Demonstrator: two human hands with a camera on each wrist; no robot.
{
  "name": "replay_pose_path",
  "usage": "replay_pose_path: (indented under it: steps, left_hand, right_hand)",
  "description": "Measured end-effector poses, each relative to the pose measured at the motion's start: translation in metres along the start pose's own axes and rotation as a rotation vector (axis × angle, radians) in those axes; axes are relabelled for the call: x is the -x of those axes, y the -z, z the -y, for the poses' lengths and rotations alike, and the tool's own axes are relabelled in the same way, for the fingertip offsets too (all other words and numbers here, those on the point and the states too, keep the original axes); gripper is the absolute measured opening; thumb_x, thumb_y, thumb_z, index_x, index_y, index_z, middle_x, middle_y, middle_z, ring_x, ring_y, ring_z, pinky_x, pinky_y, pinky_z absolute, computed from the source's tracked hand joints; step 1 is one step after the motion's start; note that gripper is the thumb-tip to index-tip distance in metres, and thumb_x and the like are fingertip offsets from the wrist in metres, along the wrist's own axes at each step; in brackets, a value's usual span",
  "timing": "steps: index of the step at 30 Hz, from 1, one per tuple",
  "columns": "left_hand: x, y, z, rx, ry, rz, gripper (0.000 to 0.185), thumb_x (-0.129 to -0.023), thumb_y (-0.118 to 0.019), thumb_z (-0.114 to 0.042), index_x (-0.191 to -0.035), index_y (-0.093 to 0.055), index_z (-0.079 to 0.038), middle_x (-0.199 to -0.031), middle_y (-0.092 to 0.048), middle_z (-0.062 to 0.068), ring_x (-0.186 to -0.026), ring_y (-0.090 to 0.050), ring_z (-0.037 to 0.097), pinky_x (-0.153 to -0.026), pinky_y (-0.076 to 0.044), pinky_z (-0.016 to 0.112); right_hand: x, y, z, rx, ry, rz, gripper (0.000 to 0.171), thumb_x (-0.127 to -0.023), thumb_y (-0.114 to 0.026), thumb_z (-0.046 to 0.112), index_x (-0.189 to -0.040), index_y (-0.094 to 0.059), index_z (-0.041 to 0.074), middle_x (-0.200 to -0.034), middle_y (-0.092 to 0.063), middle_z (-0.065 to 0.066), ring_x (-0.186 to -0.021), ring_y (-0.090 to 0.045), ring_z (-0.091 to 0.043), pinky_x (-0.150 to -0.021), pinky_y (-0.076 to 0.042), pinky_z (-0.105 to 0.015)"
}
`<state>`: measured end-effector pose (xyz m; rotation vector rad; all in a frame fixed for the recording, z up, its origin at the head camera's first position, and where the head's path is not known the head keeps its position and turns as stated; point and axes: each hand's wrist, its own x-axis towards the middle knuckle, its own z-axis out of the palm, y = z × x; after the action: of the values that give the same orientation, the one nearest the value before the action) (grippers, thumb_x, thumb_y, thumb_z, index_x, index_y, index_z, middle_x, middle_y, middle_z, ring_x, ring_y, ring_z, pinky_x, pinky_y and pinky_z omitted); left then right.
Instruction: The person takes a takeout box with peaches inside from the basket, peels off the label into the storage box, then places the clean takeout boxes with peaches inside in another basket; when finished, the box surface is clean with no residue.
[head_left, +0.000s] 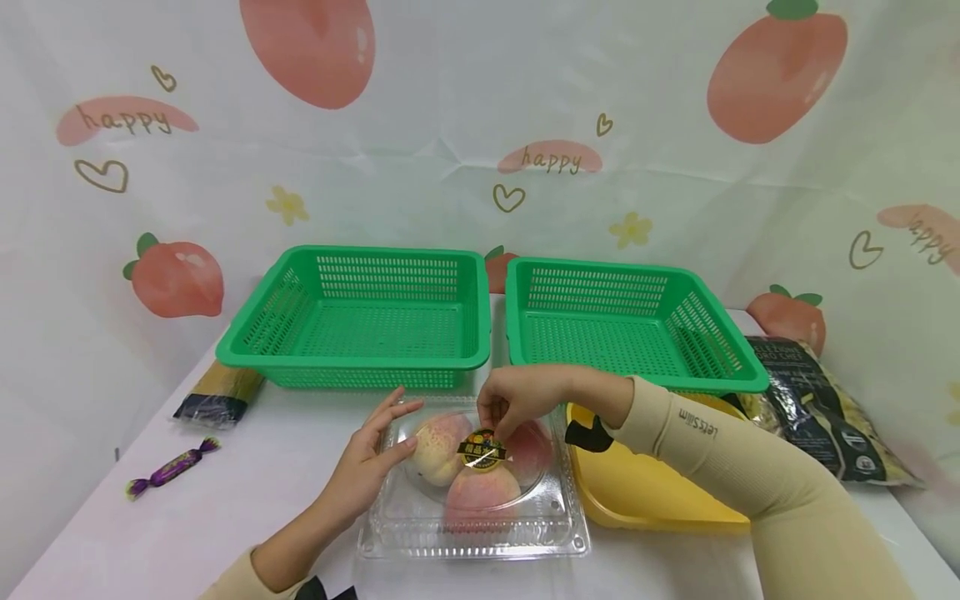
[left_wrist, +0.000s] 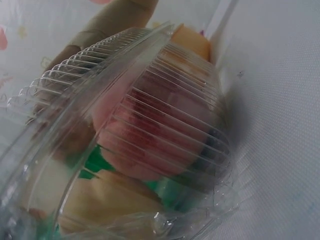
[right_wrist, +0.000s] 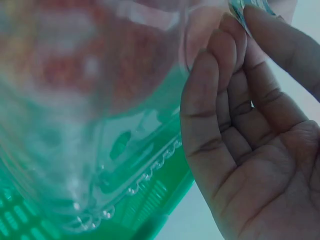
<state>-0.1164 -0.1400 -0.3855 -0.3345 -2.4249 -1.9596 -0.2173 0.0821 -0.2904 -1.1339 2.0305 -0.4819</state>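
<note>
A clear plastic box [head_left: 450, 540] holds peaches [head_left: 482, 498], three of them visible through its lid. On top of the lid is a round black and gold label [head_left: 482, 451]. My right hand [head_left: 528, 398] pinches the label's upper right edge between thumb and fingertips. A shiny piece of the label [right_wrist: 240, 15] shows between them in the right wrist view. With fingers spread and fairly straight, my left hand [head_left: 365, 467] rests at the box's left side. Close up in the left wrist view, a red peach [left_wrist: 155, 132] lies behind the box's ribbed wall.
Two green baskets [head_left: 375, 363] [head_left: 637, 379] stand behind the box. A yellow tray [head_left: 652, 492] sits at its right, under my right forearm. Further right lies a black printed bag [head_left: 806, 400]. On the left are a purple wrapped candy [head_left: 174, 468] and a brown packet [head_left: 217, 392].
</note>
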Motion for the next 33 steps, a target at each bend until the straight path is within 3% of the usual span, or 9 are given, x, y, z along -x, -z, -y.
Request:
replay_pose_path:
  steps: [12, 22, 33]
  left_hand:
    - [-0.001, 0.0, -0.001, -0.009, 0.019, 0.009, 0.042, -0.091, -0.056, -0.008, -0.132, -0.048, -0.002, -0.155, -0.014, 0.018, -0.143, -0.002, 0.04, -0.112, -0.004, 0.062]
    - [-0.001, 0.001, -0.001, -0.018, 0.017, 0.022, 0.042, -0.092, -0.056, -0.01, -0.132, -0.048, -0.003, -0.155, -0.012, 0.018, -0.143, -0.001, 0.04, -0.112, -0.005, 0.062]
    - [0.0, 0.002, 0.0, -0.055, -0.002, 0.034, 0.041, -0.093, -0.055, -0.014, -0.132, -0.048, -0.004, -0.155, -0.012, 0.019, -0.142, -0.003, 0.043, -0.109, -0.006, 0.065]
  right_hand:
    - [0.004, -0.005, -0.002, 0.013, -0.014, -0.04, 0.007, -0.086, -0.064, 0.006, -0.08, -0.061, 0.003, -0.072, -0.062, 0.001, -0.064, -0.052, 0.0, -0.059, -0.045, -0.013]
    - [0.009, -0.004, -0.007, 0.004, 0.028, -0.078, 0.01, -0.086, -0.065, 0.007, -0.078, -0.059, 0.004, -0.07, -0.056, 0.006, -0.063, -0.05, 0.0, -0.059, -0.045, -0.014]
    - [0.015, -0.005, -0.015, -0.101, 0.042, -0.07, 0.011, -0.086, -0.064, 0.006, -0.078, -0.057, 0.003, -0.071, -0.056, 0.005, -0.064, -0.05, -0.002, -0.06, -0.045, -0.015]
